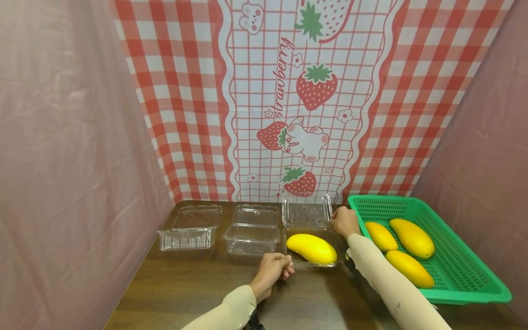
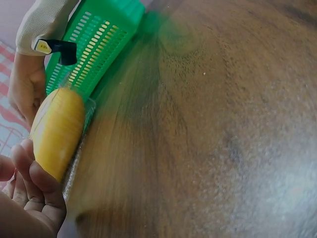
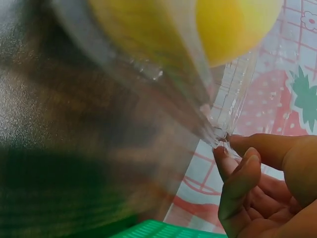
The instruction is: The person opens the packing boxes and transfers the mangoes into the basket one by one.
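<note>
A yellow mango [image 1: 312,249] lies in the base of a hinged clear plastic clamshell box [image 1: 307,213], whose lid stands raised at the back. At the box's right side, near the hinge, my right hand [image 1: 345,221] pinches the plastic edge between thumb and forefinger, and the right wrist view shows those fingertips [image 3: 233,148] on it. My left hand [image 1: 272,272] is at the front left corner, thumb and forefinger together on the rim, other fingers curled. In the left wrist view the mango [image 2: 59,131] hides much of the box.
Two more open clear boxes [image 1: 187,239] [image 1: 251,240] stand in a row to the left. On the right, a green basket [image 1: 466,256] holds several mangoes [image 1: 412,237]. A checked strawberry cloth [image 1: 264,91] hangs behind the brown wooden table [image 1: 198,279].
</note>
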